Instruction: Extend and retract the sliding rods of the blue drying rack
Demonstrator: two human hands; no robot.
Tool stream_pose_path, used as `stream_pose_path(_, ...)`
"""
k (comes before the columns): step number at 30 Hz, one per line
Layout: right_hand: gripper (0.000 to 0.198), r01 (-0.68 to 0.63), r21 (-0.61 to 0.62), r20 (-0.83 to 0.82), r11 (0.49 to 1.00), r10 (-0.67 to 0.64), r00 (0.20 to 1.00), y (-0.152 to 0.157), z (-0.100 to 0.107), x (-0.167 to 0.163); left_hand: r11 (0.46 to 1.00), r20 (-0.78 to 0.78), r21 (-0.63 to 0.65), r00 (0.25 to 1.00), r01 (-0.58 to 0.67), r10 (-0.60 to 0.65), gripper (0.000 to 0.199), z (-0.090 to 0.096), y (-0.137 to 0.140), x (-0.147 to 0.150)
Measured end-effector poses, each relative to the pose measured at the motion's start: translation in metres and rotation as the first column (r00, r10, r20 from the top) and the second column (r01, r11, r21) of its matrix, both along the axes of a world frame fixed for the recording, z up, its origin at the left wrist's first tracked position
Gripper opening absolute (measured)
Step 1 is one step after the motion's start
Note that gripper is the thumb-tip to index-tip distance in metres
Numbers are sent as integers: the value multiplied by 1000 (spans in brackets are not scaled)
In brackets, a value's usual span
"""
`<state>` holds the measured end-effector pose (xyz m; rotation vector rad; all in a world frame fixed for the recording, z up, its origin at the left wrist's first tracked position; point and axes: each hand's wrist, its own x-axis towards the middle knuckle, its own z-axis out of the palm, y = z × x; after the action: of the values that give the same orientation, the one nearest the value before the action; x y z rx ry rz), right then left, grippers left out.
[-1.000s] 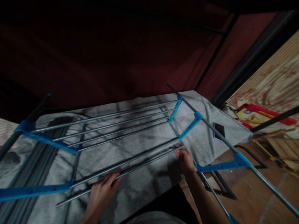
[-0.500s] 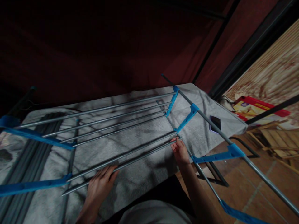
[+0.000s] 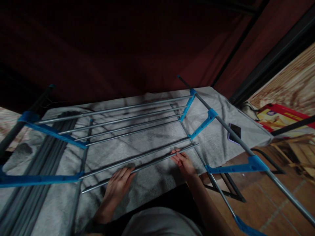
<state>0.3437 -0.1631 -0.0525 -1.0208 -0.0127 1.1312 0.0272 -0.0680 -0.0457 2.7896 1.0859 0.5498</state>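
Note:
A loose grey metal rod (image 3: 152,163) lies slantwise across the near side of a rack frame, both its ends free of the blue brackets. My left hand (image 3: 119,183) is wrapped over the rod toward its left end, back of the hand up. My right hand (image 3: 185,164) pinches it from below, a short way in from the right end. Just beyond is a parallel rod (image 3: 157,149) set between two blue brackets. Farther back, more rods (image 3: 137,120) span a left blue bracket (image 3: 56,132) and a right blue bracket (image 3: 187,106).
A bundle of grey tubes (image 3: 46,157) lies at the left on the grey blanket (image 3: 157,177). A phone (image 3: 234,132) rests on the blanket at right. Beyond it are a red and yellow box (image 3: 283,118) and a wooden item (image 3: 297,150). A long side tube (image 3: 283,188) crosses the right foreground.
My right hand has slid left along the rod, leaving its right end sticking out past my fingers. My left hand keeps its hold. The whole view has shifted slightly.

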Motion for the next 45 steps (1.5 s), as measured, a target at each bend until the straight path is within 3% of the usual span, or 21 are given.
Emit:
stream_pose_path(9, 31, -14, -36, 25, 999, 15, 1000, 3, 0, -3, 996, 19, 63, 998, -65, 64, 21, -17, -12, 4)
stream_pose_path(18, 32, -60, 40, 22, 997, 59, 998, -1, 2, -4, 992, -29, 107, 997, -73, 76, 20, -13, -13, 11)
stream_pose_path(32, 34, -70, 18, 79, 997, 68, 995, -3, -14, -2, 993, -100, -29, 988, -118, 115, 37, -10, -17, 19)
stream_pose_path(39, 31, -119, -10, 175, 993, 119, 977, -7, -24, 1, 980, -177, -129, 976, -154, 130, 29, -3, -24, 24)
stream_pose_path(45, 30, -115, -40, 175, 993, 120, 977, -9, -21, 6, 978, -146, -152, 982, -140, 118, 28, -1, -29, 24)
